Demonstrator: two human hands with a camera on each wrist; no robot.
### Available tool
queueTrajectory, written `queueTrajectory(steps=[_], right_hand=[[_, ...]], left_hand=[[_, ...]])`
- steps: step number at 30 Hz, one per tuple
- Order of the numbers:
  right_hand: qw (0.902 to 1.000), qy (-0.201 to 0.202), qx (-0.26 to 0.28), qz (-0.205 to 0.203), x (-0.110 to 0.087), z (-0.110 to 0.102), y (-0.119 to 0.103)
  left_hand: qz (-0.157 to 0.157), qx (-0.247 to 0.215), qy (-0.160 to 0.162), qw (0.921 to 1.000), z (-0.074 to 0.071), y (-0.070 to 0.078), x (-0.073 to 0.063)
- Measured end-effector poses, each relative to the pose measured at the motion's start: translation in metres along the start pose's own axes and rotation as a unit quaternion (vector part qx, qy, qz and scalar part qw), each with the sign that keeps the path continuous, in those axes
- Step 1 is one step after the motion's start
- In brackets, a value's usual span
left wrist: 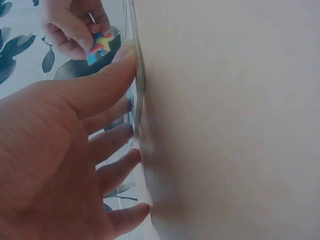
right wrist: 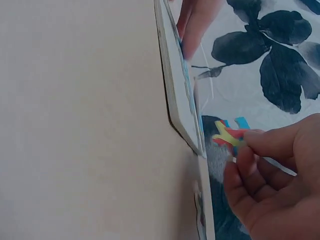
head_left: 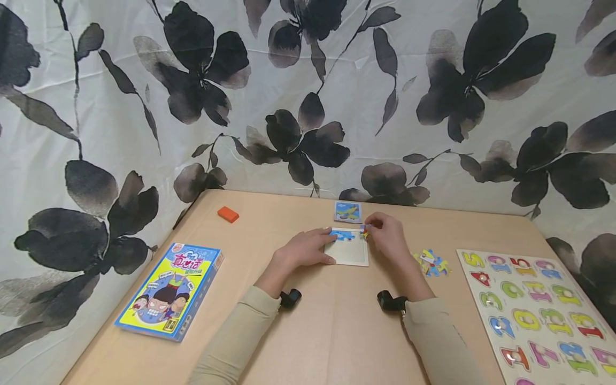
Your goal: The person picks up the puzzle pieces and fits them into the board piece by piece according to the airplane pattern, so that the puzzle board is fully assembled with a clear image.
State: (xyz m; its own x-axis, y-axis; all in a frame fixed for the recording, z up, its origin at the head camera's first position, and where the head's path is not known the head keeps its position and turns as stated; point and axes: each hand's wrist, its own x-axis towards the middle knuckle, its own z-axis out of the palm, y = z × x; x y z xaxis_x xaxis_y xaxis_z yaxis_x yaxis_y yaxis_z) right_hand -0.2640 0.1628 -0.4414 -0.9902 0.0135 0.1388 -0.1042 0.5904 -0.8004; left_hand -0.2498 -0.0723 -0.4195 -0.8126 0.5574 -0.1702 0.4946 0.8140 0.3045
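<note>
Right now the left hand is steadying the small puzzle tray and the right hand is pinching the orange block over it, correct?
Not quite. The left hand does steady the small puzzle tray, but the right hand pinches a multicoloured puzzle piece, as the right wrist view shows. The orange block lies untouched on the table, far left in the head view.

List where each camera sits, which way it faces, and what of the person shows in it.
Head: above, facing forward and down on the tan wooden table; both hands and beige sleeves show.
Left wrist: behind the left hand, whose fingers press the white square puzzle tray.
Right wrist: behind the right hand, its grip pinching a small multicoloured puzzle piece.
All three share tray and piece.
</note>
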Motion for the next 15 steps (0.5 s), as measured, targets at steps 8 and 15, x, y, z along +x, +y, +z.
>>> queueTrajectory(steps=[8,15], right_hand=[[0.9991,-0.008,-0.039,-0.012,0.000,0.011,0.000],[0.9984,-0.030,-0.049,0.001,0.000,0.015,-0.001]], left_hand=[[-0.003,-0.005,-0.003,1.0000,-0.002,0.000,-0.001],[-0.004,0.004,-0.001,1.0000,0.000,0.000,0.001]])
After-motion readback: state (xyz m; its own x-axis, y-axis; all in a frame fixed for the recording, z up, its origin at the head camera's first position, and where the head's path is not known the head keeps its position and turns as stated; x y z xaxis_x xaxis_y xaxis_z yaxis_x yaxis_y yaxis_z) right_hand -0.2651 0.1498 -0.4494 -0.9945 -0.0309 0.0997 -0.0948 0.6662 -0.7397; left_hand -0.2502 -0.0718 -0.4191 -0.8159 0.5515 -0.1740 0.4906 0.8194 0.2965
